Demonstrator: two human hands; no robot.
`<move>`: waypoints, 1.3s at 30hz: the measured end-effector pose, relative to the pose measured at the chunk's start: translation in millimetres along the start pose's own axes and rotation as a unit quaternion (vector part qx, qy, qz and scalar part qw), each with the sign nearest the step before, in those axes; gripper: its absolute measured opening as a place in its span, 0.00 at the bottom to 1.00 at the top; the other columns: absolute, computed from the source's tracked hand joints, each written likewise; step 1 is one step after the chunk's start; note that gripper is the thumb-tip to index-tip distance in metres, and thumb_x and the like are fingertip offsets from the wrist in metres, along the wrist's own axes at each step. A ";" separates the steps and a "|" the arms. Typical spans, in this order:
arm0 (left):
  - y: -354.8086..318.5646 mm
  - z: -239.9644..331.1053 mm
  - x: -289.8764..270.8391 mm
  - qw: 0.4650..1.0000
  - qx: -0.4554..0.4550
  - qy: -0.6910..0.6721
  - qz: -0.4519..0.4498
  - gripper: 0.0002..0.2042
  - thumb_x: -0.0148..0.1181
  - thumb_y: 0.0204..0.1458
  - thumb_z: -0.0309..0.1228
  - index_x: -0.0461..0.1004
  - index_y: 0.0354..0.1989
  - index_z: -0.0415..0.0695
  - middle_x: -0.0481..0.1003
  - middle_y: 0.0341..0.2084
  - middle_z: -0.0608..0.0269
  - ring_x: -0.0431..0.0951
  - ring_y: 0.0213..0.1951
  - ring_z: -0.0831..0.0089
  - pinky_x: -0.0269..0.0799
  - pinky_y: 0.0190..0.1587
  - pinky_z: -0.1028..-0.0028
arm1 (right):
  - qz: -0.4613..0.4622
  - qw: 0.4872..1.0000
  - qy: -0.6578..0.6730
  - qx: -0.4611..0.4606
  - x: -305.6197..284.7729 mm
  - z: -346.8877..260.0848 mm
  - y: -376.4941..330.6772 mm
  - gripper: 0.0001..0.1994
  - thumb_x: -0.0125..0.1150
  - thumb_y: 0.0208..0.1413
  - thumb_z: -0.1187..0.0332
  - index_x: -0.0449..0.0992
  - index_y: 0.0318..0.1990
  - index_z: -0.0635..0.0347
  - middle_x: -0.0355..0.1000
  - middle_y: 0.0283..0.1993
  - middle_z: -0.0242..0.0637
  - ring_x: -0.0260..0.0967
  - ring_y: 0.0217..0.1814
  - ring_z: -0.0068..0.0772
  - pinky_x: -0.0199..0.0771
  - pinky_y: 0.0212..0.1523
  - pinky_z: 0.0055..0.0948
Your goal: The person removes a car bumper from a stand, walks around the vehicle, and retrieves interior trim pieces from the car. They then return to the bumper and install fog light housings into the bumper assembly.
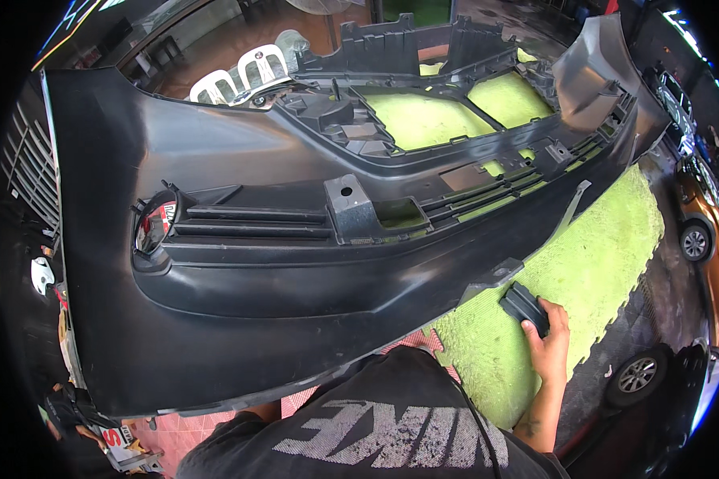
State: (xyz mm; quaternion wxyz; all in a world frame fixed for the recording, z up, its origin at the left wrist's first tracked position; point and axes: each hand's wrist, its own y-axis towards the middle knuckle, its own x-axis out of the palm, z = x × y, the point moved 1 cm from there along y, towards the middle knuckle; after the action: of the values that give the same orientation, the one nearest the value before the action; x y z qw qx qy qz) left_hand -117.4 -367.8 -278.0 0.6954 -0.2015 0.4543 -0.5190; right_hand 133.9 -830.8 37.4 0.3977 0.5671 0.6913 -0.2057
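I couldn't tell the hidden left hand's grip, but the right hand (550,339) held a small, dark-grey, ridged block (524,308) over the bumpy, lime-green, foam-like mat (571,275), where a slip could have scratched the big, black, plastic car bumper (359,255).

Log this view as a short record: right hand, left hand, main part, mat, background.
Right hand: fingers curled around a small black block, above the green mat
Left hand: not in view
Main part: large black bumper with slats and openings
Mat: green, visible through the bumper's openings and along its lower right side
Background: white chairs beyond the bumper; orange car at far right
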 end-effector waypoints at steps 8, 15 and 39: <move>-120.0 53.7 -9.8 0.971 0.177 -0.064 -0.145 0.22 0.69 0.58 0.38 0.75 0.59 0.44 0.75 0.56 0.59 0.73 0.60 0.67 0.68 0.62 0.67 | 0.008 1.000 -0.008 -0.028 -13.1 22.1 -10.5 0.20 0.67 0.59 0.68 0.75 0.57 0.66 0.74 0.56 0.55 0.70 0.58 0.56 0.69 0.63 0.45; -232.7 221.8 -22.6 0.887 0.403 0.070 -0.213 0.29 0.77 0.49 0.44 0.74 0.54 0.39 0.75 0.45 0.59 0.76 0.48 0.65 0.72 0.51 0.66 | 0.055 0.995 0.085 0.013 -17.4 42.1 -25.2 0.21 0.59 0.68 0.66 0.70 0.64 0.66 0.73 0.60 0.50 0.69 0.64 0.45 0.65 0.66 0.39; -218.9 325.3 90.8 0.707 0.211 -0.379 -0.559 0.40 0.43 0.58 0.69 0.59 0.69 0.51 0.72 0.60 0.51 0.75 0.61 0.55 0.72 0.63 0.52 | 0.158 0.949 0.269 0.043 -13.0 20.8 -70.4 0.26 0.72 0.58 0.67 0.71 0.61 0.67 0.69 0.50 0.37 0.71 0.49 0.27 0.71 0.55 0.28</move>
State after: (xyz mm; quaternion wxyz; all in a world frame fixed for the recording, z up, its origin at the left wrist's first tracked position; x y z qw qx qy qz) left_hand 42.6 -595.3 12.9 0.4157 -0.4460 -0.1647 -0.7753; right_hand 74.3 -873.2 23.4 0.1998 0.7199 0.6647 -0.0101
